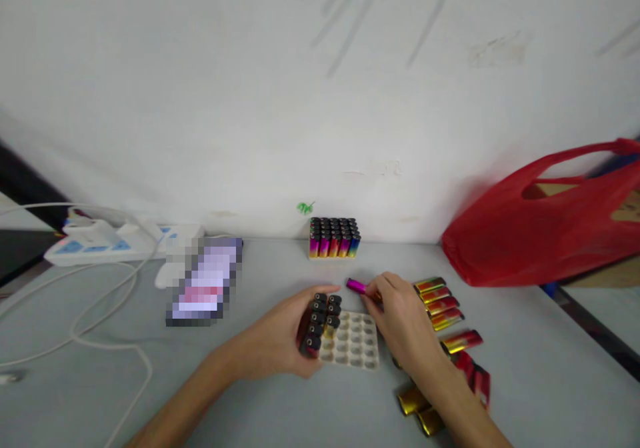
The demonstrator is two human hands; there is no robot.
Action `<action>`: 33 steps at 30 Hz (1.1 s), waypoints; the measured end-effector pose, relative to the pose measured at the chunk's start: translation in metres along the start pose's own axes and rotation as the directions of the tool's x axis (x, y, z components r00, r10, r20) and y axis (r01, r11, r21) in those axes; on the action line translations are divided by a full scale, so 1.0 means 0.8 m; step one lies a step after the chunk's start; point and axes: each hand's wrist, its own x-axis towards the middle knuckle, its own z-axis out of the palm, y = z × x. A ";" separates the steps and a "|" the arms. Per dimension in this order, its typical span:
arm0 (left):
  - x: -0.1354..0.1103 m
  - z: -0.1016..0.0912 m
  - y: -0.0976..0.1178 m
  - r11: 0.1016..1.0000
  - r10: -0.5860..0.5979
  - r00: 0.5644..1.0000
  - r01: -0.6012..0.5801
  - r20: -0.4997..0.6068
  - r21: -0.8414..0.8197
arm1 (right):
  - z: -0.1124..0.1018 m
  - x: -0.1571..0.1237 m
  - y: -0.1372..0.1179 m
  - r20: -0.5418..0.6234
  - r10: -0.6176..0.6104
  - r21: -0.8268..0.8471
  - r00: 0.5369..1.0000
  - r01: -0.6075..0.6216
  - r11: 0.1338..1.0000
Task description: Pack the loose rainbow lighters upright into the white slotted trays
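Observation:
My left hand [275, 338] curls round the left side of a white tray [370, 355] with rows of holes. Several black-topped lighters [316, 318] stand upright in the tray's left columns, against my palm; its other holes show bare. My right hand [397, 315] is closed on a shiny purple lighter [357, 286], just beyond the tray's far right corner. The lighter lies nearly level, one end sticking out left of my fingers. Red and gold lighters [440, 305] lie in a loose row beside my right hand, with more gold ones [413, 400] partly under my forearm.
A full block of upright lighters [334, 238] stands against the wall. A phone [205, 281], blurred out, lies to the left near a white power strip [110, 241] and trailing white cables [135, 348]. At right sits a red plastic bag [525, 235].

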 end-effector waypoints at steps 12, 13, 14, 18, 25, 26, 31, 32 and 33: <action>0.002 -0.002 -0.006 1.000 0.005 1.000 -0.005 0.004 0.001 | 0.001 -0.004 0.012 0.043 -0.033 0.045 0.999 0.031 0.998; 0.002 -0.002 -0.005 1.000 0.000 1.000 0.000 0.006 -0.007 | -0.001 -0.004 0.011 0.057 -0.032 0.048 0.998 0.029 0.998; 0.002 -0.002 -0.005 1.000 -0.002 1.000 0.002 0.004 -0.011 | -0.002 -0.004 0.010 0.068 -0.028 0.046 0.997 0.025 0.999; 0.002 -0.001 -0.007 0.999 0.030 1.000 -0.030 -0.010 0.015 | -0.008 -0.002 0.001 0.056 0.021 -0.029 0.998 -0.020 0.999; 0.000 -0.003 -0.011 0.999 0.026 0.999 -0.026 -0.019 0.044 | -0.015 -0.005 -0.003 -0.058 0.183 0.205 0.981 -0.168 0.964; 0.000 -0.003 -0.011 0.999 0.021 1.000 -0.020 -0.018 0.043 | -0.016 -0.005 -0.003 -0.038 0.236 0.345 0.971 -0.209 0.915; 0.001 -0.002 -0.007 0.999 0.019 1.000 -0.018 -0.019 0.034 | -0.023 0.002 -0.010 0.242 0.321 0.875 0.916 -0.349 0.336; 0.001 -0.002 -0.007 0.999 0.025 0.999 -0.025 -0.020 0.037 | -0.025 0.003 -0.013 0.276 0.293 0.902 0.916 -0.352 0.251; 0.001 -0.002 -0.008 0.999 0.028 0.999 -0.027 -0.018 0.040 | -0.027 0.004 -0.016 0.298 0.263 0.918 0.918 -0.352 0.186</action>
